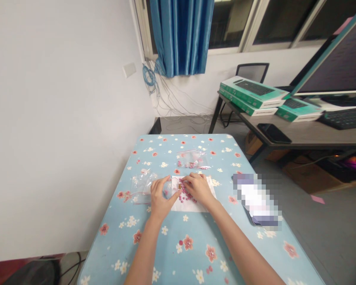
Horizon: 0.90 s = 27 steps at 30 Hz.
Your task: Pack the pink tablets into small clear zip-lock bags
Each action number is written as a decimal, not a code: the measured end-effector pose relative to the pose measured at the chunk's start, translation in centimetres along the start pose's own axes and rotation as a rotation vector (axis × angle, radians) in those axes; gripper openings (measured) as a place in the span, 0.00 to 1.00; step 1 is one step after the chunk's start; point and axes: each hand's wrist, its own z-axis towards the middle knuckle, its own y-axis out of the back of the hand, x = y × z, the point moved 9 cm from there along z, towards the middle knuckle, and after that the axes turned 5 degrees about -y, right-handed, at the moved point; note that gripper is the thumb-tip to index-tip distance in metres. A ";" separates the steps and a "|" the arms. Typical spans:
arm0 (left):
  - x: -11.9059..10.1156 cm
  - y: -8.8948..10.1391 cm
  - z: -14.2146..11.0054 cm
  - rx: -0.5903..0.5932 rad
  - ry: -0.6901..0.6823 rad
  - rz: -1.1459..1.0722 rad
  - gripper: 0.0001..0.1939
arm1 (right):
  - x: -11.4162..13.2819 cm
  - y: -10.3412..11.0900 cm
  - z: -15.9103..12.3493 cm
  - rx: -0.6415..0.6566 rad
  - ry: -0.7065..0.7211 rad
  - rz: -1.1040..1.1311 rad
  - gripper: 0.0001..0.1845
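A white sheet (192, 206) lies on the blue flowered tablecloth (178, 245), with several small pink beads (184, 196) scattered on it. My left hand (160, 198) rests at the sheet's left edge, thumb and fingers curved toward the beads. My right hand (199, 187) sits over the sheet, fingertips pinched on a tiny dark-and-gold piece (180, 185) just above the beads. The two hands almost meet there.
A clear zip bag with pink beads (193, 159) lies farther back, and an emptier clear bag (142, 185) at the left. A blurred flat object (256, 201) lies on the right. A desk with green keyboard boxes (252, 95) and a monitor stands to the right.
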 end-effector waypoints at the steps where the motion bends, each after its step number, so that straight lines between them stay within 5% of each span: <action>1: 0.0 0.0 0.0 -0.001 0.001 -0.001 0.24 | 0.0 0.0 0.0 -0.004 0.000 0.005 0.09; 10: 0.0 0.0 0.0 -0.002 -0.005 -0.002 0.25 | -0.1 1.1 0.0 -0.057 -0.029 0.135 0.07; 20: -0.2 -0.1 -0.1 0.023 0.007 0.024 0.24 | 3.6 6.5 -0.6 -0.088 0.103 0.363 0.11; 27: -0.4 -0.2 -0.1 0.020 -0.023 0.011 0.24 | 5.2 6.1 -1.0 -0.054 0.149 0.347 0.09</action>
